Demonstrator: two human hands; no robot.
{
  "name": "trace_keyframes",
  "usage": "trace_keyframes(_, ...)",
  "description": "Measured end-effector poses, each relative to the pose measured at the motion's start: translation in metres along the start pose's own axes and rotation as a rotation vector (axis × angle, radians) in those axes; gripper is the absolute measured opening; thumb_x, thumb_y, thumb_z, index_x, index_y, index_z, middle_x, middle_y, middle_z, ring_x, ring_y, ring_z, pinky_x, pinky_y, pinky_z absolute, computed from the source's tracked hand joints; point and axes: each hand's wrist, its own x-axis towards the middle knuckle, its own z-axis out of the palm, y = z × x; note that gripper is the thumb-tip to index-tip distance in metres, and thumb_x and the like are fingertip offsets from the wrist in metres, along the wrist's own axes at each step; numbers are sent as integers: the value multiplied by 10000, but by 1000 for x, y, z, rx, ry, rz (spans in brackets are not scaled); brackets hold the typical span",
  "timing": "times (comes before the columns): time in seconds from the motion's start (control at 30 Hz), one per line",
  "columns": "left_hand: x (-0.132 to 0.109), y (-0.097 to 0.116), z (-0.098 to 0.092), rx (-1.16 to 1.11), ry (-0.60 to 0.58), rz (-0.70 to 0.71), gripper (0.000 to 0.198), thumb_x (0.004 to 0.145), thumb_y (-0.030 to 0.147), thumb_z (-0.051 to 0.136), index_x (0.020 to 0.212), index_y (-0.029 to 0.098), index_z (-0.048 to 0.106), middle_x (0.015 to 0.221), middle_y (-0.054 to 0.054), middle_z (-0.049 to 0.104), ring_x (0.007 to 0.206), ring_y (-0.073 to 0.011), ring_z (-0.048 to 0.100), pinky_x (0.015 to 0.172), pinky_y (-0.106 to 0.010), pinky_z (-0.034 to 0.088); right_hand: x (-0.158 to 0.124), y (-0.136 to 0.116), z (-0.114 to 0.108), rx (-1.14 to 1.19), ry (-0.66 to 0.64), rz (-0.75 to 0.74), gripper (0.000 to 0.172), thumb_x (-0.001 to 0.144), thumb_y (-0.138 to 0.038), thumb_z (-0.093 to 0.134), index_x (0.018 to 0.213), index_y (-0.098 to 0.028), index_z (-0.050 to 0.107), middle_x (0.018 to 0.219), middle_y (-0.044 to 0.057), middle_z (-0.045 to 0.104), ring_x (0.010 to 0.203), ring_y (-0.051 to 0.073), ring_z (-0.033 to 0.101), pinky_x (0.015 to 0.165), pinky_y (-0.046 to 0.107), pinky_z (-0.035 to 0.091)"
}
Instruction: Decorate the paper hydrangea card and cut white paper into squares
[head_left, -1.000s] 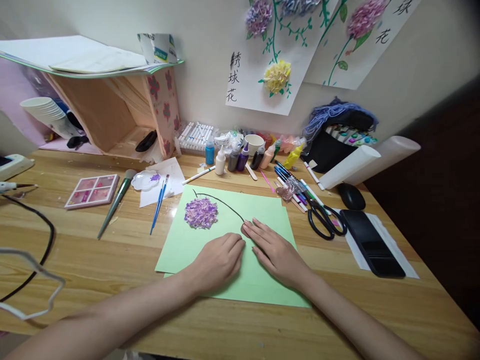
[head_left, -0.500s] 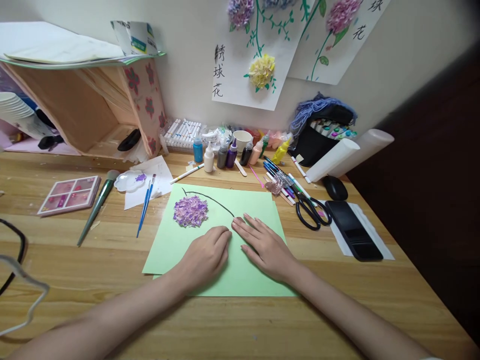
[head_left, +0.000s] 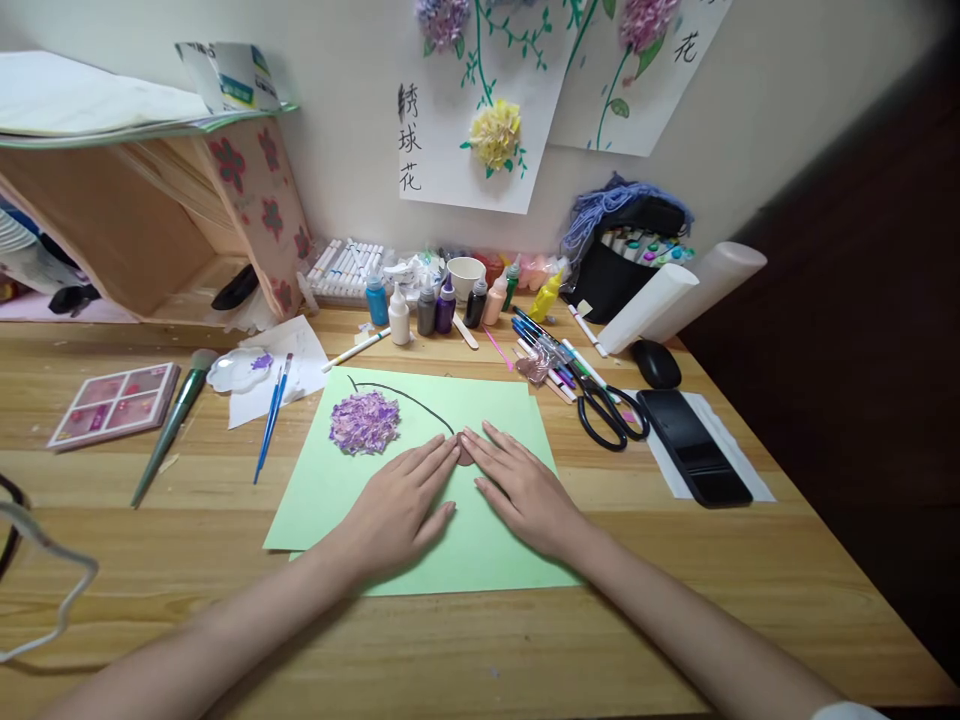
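Note:
Two overlapping sheets of light green paper [head_left: 420, 560] lie on the wooden table. On the upper sheet a round purple paper flower [head_left: 365, 421] sits at the left, with a curved dark stem line [head_left: 409, 397] above it, running down to the right. At the line's lower end is a small brown flat piece [head_left: 466, 450], partly covered by fingertips. My left hand [head_left: 401, 510] lies flat with fingers stretched out, its tips touching the piece's left side. From the right, my right hand [head_left: 525, 490] rests its fingertips on the same piece, fingers spread.
Black-handled scissors [head_left: 602, 425], pens and a phone [head_left: 694, 448] lie to the right. Paint bottles [head_left: 445, 305] line the back by the wall. Two blue paintbrushes [head_left: 271, 420], a large brush [head_left: 174, 425] and a pink palette [head_left: 112, 403] lie at the left.
My left hand has gone from curled to flat, its fingers stretched out onto the brown piece. My right hand stays on it. The whole view has shifted slightly.

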Motion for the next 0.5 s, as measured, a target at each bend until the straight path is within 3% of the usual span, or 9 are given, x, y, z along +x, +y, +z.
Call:
trace_keyframes(0.27,0,-3,1,50,-33,13,592,895,427,386,1377,88,330,1419,-130,361,1327,-245,304,1045,-387,365,-2,-2,0,-109,29,1,505,909,-198,362,1408,-182,285,1439,18,345,1354,205,252,1072,428,329)
trace_keyframes(0.5,-9,-4,5,14,30,-6,579,912,325,372,1416,79,227,1436,-149,322,1340,-229,275,1058,-379,352,-8,-4,-3,-110,8,-140,506,881,-178,397,1384,-185,339,1393,39,420,1340,213,286,1083,470,286)
